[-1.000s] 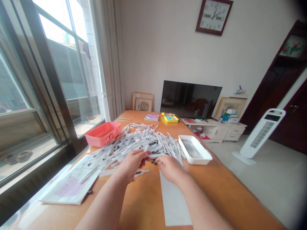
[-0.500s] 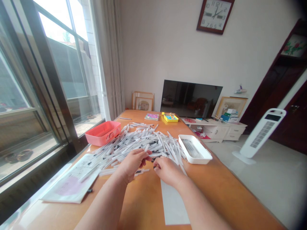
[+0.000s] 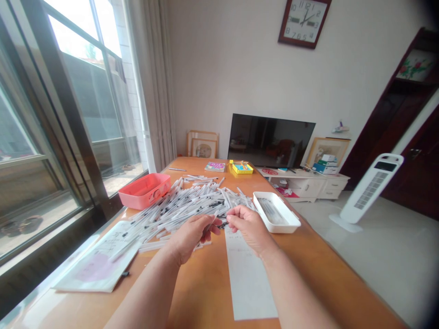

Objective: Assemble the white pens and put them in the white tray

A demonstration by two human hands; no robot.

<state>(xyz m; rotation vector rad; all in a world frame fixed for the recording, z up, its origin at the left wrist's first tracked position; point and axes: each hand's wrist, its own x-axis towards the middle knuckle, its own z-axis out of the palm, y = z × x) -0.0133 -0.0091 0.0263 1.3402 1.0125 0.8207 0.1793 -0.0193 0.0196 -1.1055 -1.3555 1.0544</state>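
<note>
Two hands: we see the left hand [image 3: 194,237] and right hand [image 3: 248,228] close together at the heap's near edge.
Left grip: narrow, curled around a slim pen [image 3: 213,222], its shaft mostly hidden by the fingers.
Right grip: narrow pinch; we cannot tell whether it holds anything.
Heap: white plastic pens [image 3: 185,205], tangled and black-marked, mid-tabletop [image 3: 206,292].
Nearby: a white plastic tray [image 3: 279,203] holding pens, right; a pink plastic basket [image 3: 142,198], left; a paper strip [image 3: 248,283] below the right hand.

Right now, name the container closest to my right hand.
The white plastic tray, right beside your right hand; the pink basket sits farther off, across the heap of pens.
</note>
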